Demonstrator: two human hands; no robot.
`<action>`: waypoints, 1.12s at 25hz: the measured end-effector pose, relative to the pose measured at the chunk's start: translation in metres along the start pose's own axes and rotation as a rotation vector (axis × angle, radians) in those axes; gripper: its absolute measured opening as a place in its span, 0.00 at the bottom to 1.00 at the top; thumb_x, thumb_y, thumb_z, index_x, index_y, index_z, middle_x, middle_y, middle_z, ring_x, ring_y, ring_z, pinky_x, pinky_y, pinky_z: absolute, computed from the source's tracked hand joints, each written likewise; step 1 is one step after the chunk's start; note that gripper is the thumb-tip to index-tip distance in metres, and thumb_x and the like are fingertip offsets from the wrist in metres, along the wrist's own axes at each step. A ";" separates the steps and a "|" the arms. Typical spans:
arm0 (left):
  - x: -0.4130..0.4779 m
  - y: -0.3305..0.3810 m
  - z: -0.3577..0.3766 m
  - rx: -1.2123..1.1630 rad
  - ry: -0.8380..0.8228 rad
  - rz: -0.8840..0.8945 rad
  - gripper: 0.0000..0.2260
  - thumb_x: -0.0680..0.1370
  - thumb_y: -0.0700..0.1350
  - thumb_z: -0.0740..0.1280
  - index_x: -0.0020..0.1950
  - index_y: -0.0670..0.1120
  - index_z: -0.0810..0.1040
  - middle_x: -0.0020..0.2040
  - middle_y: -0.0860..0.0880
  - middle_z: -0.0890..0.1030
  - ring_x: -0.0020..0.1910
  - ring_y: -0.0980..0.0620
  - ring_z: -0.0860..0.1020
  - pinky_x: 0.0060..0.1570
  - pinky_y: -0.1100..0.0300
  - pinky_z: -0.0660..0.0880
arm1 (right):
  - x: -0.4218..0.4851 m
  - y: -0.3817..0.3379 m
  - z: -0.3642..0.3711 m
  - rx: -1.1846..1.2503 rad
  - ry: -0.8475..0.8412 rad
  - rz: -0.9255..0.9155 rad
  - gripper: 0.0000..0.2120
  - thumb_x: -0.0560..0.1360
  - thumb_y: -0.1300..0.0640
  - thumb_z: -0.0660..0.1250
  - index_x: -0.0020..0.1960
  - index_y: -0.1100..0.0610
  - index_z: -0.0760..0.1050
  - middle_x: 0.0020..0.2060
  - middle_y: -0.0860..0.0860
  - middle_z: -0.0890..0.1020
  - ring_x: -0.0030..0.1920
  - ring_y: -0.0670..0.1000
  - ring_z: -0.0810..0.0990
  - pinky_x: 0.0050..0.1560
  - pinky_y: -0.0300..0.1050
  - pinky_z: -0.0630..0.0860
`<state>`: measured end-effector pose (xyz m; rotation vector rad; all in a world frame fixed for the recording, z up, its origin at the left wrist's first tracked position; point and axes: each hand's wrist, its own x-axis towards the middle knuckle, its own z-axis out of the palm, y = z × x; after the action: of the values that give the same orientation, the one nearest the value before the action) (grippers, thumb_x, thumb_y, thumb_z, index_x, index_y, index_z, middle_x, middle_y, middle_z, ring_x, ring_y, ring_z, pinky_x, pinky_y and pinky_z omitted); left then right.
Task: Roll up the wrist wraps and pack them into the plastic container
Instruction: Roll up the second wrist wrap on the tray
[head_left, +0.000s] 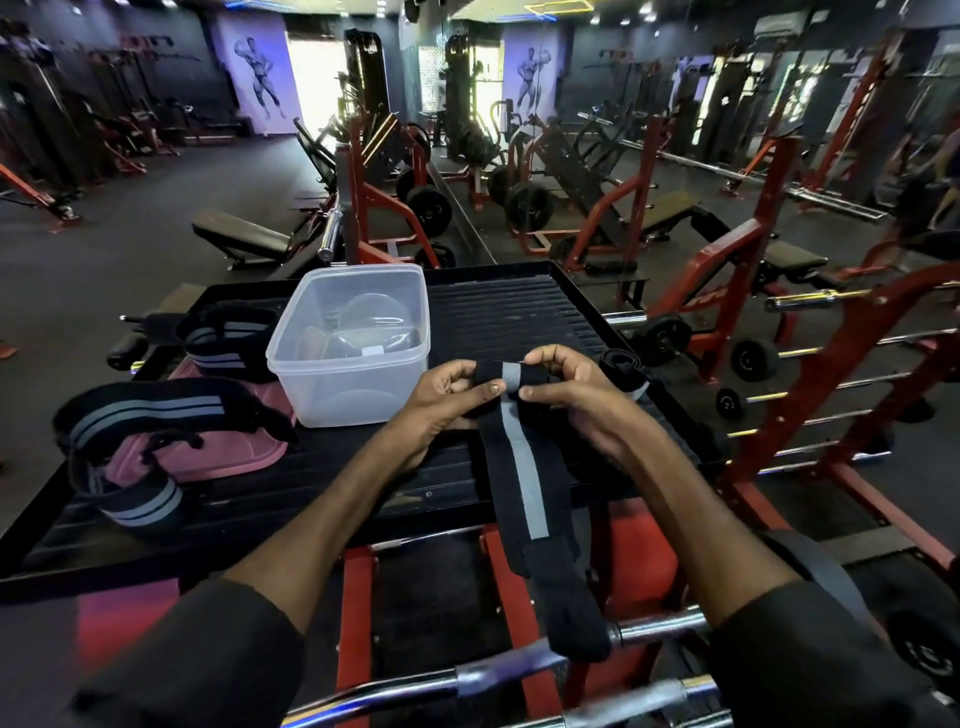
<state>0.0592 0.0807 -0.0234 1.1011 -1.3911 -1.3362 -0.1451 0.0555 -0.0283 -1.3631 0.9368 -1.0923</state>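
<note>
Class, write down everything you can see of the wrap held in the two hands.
The wrap is a long black fabric strap with one grey stripe down its middle. Its far end is rolled up, pinched between the left hand and right hand. The unrolled rest runs over the near edge of the black tray and hangs toward the person.

The gym is dim, its far side blown out by a white window (314, 78) beside a violet-lit wall poster (258, 73). Small ceiling lights (647, 8) dot the far top. Near centre, the left hand (447, 400), right hand (566, 395) and wrist wrap (524, 467) are sharp and softly lit. Glare streaks the near chrome bar (660, 631). Sleeves (208, 670) smear at the near edges, and straight lines bow at far left and right
</note>
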 end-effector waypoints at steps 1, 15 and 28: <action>0.001 -0.001 -0.001 0.007 0.004 0.010 0.13 0.78 0.44 0.72 0.62 0.45 0.79 0.48 0.52 0.87 0.47 0.61 0.84 0.37 0.67 0.78 | -0.001 -0.006 0.002 0.167 -0.006 0.089 0.11 0.73 0.68 0.72 0.48 0.53 0.79 0.43 0.51 0.83 0.43 0.50 0.81 0.42 0.45 0.78; 0.001 -0.007 -0.009 0.049 -0.153 -0.049 0.17 0.79 0.46 0.70 0.67 0.49 0.76 0.58 0.54 0.84 0.57 0.57 0.82 0.52 0.60 0.79 | -0.009 0.006 -0.005 -0.150 -0.029 0.095 0.13 0.78 0.46 0.71 0.58 0.51 0.79 0.44 0.43 0.83 0.46 0.43 0.80 0.45 0.43 0.73; -0.003 -0.020 -0.003 0.177 -0.165 -0.023 0.19 0.72 0.36 0.77 0.60 0.47 0.79 0.48 0.54 0.85 0.50 0.54 0.82 0.53 0.54 0.81 | -0.025 0.004 -0.013 -0.089 -0.167 0.028 0.23 0.65 0.75 0.75 0.53 0.55 0.77 0.53 0.57 0.80 0.53 0.52 0.78 0.55 0.49 0.77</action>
<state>0.0636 0.0826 -0.0438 1.1464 -1.6483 -1.3658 -0.1642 0.0760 -0.0350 -1.4852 0.8873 -0.9099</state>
